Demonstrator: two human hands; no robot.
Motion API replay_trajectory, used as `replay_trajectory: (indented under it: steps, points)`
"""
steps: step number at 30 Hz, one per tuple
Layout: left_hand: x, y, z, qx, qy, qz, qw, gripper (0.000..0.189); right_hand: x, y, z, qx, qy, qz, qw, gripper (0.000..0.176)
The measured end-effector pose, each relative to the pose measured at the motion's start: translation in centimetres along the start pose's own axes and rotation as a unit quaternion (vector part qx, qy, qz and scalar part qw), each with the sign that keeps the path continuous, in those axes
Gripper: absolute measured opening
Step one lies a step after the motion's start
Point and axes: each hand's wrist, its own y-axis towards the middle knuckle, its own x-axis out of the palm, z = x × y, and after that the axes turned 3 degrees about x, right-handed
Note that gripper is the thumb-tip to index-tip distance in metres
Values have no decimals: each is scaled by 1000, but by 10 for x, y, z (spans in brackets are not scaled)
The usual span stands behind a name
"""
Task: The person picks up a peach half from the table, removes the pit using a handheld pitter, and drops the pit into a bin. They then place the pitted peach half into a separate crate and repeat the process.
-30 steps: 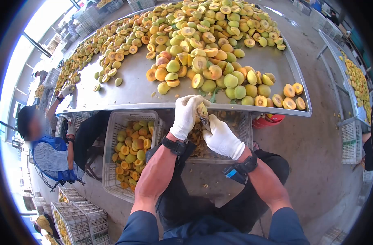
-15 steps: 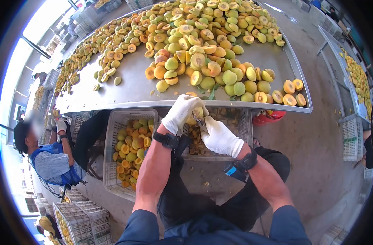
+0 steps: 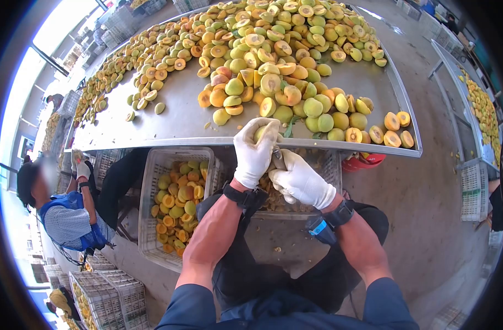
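Observation:
My left hand (image 3: 255, 151), in a white glove, is closed around a yellow-green fruit (image 3: 260, 132) just below the front edge of the steel table (image 3: 169, 124). My right hand (image 3: 301, 180), also gloved, grips a small metal tool (image 3: 275, 157) whose tip meets the fruit. Both hands hover over a white plastic crate (image 3: 324, 175) that holds pits and scraps. A large pile of whole and halved yellow fruits (image 3: 273, 60) covers the table above my hands.
A second white crate (image 3: 177, 203) of halved fruit stands at my left knee. At the far left sits a person in a blue vest (image 3: 70, 217), gloved hand raised. Stacked crates (image 3: 105, 300) stand at the lower left, a red container (image 3: 364, 161) under the table's right end, and another fruit table (image 3: 482, 110) at right.
My left hand has turned and lifted the fruit slightly toward the table edge, and the right hand followed with the tool. The person at the left shifted a little.

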Motion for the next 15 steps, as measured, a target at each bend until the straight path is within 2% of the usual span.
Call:
replay_trajectory:
  steps: [4,7,9,13,15]
  points:
    - [-2,-2,6,55,1,0,998,13,0,-3,-2,-36,-42,-10,998,21]
    - [-10,-3,12,15,-24,-19,999,15,0,-8,-6,-20,-53,-11,998,18]
    - [-19,1,12,-75,-86,-107,988,14,-3,-10,-7,-2,-46,-44,998,14]
    - [-18,-2,11,-75,-96,-120,985,14,-11,-12,-3,20,13,-99,995,11]
    - [-10,-3,7,86,70,-63,992,14,-15,-11,0,42,117,-148,981,10]
